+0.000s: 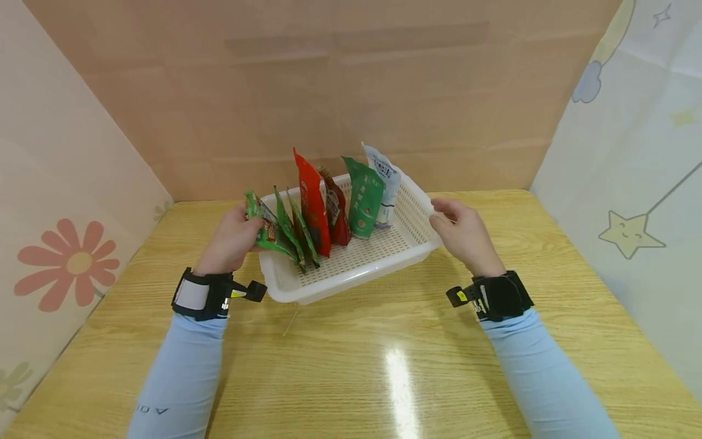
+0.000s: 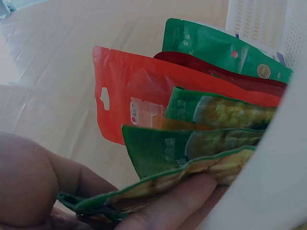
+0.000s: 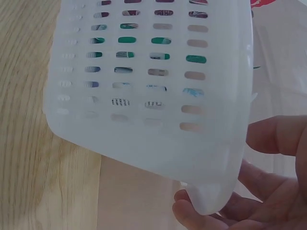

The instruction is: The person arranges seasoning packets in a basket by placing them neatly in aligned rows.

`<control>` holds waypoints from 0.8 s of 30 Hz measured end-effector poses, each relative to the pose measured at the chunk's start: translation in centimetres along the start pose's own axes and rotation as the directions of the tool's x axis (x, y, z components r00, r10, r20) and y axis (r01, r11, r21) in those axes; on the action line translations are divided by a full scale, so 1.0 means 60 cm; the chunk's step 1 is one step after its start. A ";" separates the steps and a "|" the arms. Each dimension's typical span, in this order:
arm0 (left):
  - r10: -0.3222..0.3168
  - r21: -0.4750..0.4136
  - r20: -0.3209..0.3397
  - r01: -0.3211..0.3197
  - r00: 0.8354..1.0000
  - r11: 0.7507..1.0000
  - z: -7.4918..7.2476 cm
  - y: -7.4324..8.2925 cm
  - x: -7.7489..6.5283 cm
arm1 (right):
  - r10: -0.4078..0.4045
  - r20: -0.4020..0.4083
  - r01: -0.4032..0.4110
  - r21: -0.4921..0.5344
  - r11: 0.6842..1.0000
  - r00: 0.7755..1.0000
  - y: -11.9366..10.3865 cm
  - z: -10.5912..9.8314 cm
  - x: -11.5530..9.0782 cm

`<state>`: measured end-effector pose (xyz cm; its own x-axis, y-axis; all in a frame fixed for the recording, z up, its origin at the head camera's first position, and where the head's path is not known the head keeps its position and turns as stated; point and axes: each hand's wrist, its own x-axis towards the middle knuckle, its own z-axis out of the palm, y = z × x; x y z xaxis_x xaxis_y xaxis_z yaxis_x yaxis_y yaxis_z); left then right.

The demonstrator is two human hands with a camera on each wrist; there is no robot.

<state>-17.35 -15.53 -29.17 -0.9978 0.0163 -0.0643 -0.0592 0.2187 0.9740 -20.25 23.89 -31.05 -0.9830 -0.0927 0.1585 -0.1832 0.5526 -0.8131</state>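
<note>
A white plastic basket (image 1: 351,271) stands at an angle on the table, holding several upright snack packets. At its left end my left hand (image 1: 233,238) pinches a green packet (image 1: 269,235) between thumb and fingers; in the left wrist view the held packet (image 2: 158,189) is tilted along the fingers (image 2: 172,206). Beside it lean two more green packets (image 1: 286,225), then a red packet (image 1: 314,204), a dark red packet (image 1: 337,210), a larger green packet (image 1: 364,198) and a pale blue packet (image 1: 388,183). My right hand (image 1: 463,235) holds the basket's right rim, its fingers (image 3: 192,211) curled round the corner.
The wooden table (image 1: 351,366) stretches in front of the basket. Brown paper covers the back wall (image 1: 351,91), close behind the basket. Patterned panels flank the table on the left (image 1: 71,152) and right (image 1: 631,171). A thin strand (image 1: 290,320) hangs below the basket's front edge.
</note>
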 end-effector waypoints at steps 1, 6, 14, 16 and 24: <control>-0.007 -0.013 0.011 0.007 1.000 1.000 0.001 -0.003 0.003 | 0.000 0.003 0.000 -0.004 1.000 1.000 0.000 0.001 0.000; -0.018 -0.096 0.096 0.028 0.995 0.995 0.001 -0.006 0.010 | 0.002 0.014 -0.002 -0.017 1.000 1.000 -0.002 0.000 -0.003; -0.011 -0.103 0.174 0.029 0.985 0.994 0.003 -0.005 0.019 | 0.006 0.008 -0.006 -0.021 1.000 1.000 0.001 -0.010 -0.011; -0.009 -0.093 0.178 0.026 0.984 0.995 0.004 -0.005 0.020 | 0.010 0.010 -0.010 -0.016 1.000 1.000 0.001 -0.011 -0.012; 0.009 -0.040 0.163 -0.002 0.987 0.999 -0.010 -0.007 0.015 | 0.014 0.038 -0.014 -0.012 1.000 0.999 0.004 -0.020 -0.012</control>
<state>-18.26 -16.19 -29.49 -0.9801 0.1769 -0.0901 -0.0578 0.1798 0.9820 -19.60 25.09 -30.69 -0.9852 -0.1166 0.1253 -0.1695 0.5640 -0.8082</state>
